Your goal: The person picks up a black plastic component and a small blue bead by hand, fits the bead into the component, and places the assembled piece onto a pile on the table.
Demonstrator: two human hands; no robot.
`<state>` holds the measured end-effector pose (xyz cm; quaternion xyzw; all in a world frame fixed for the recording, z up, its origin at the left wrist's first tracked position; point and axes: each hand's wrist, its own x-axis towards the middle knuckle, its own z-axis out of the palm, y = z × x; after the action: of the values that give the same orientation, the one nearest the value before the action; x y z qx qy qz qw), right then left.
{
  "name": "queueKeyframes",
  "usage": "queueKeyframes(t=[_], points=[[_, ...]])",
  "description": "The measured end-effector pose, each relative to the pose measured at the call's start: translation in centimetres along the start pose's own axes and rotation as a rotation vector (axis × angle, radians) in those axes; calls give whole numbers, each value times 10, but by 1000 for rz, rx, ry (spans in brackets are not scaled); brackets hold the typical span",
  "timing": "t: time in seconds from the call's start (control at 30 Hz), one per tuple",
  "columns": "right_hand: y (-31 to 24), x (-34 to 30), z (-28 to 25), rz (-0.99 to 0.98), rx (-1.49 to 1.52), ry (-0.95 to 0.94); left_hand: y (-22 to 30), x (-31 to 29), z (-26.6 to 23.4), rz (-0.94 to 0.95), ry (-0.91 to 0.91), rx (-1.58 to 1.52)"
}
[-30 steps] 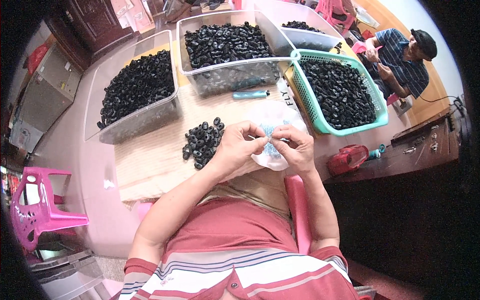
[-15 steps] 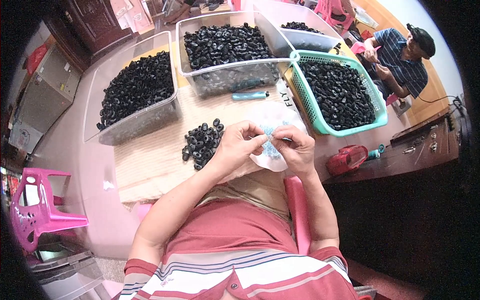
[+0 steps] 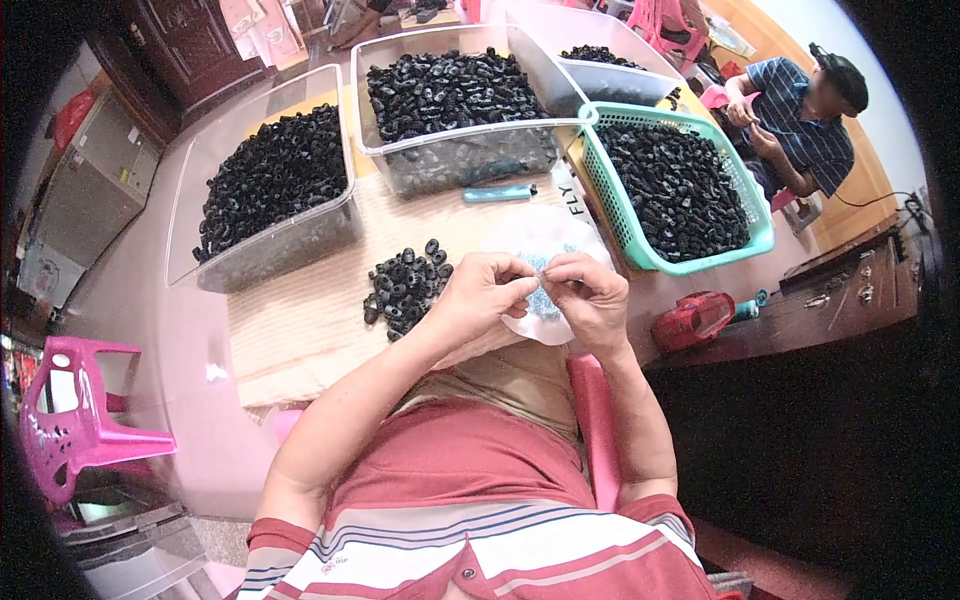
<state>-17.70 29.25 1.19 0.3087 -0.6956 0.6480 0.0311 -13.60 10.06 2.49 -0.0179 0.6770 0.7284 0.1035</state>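
Note:
My left hand (image 3: 483, 292) and my right hand (image 3: 588, 295) meet over a white round sheet or dish (image 3: 590, 237), fingertips nearly touching. Both are closed in a pinch. Whatever sits between the fingertips is too small to name. On the white sheet lies a spread of small light-blue pieces (image 3: 545, 302), partly covered by my hands. Just left of my left hand is a loose heap of small black plastic parts (image 3: 402, 290), resting on the beige ribbed mat (image 3: 290, 330).
Clear bins of black parts stand at the left (image 3: 355, 190), middle (image 3: 470, 122) and back (image 3: 625, 75). A green basket (image 3: 765, 235) of them is at right, near a seated person (image 3: 795, 120). A blue-handled tool (image 3: 500, 193) lies before the middle bin. A pink stool (image 3: 95, 430) stands left.
My hands stay in nearly the same place over the white sheet; the fingertips have shifted only slightly. Nothing else has visibly moved.

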Motion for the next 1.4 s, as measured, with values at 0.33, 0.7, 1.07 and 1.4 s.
queueKeyframes(t=[0.33, 0.7, 1.07, 1.4], points=[[-2, 1, 4, 46, 10, 73, -1, 0, 5, 64, 29, 64], [-3, 1, -4, 340, 17, -39, 3, -3, 7, 131, 29, 170], [0, 1, -4, 219, 19, -22, 8, -5, 7, 225, 85, 378], [2, 0, -3, 227, 169, 6, 17, -6, 5, 188, 91, 422]])
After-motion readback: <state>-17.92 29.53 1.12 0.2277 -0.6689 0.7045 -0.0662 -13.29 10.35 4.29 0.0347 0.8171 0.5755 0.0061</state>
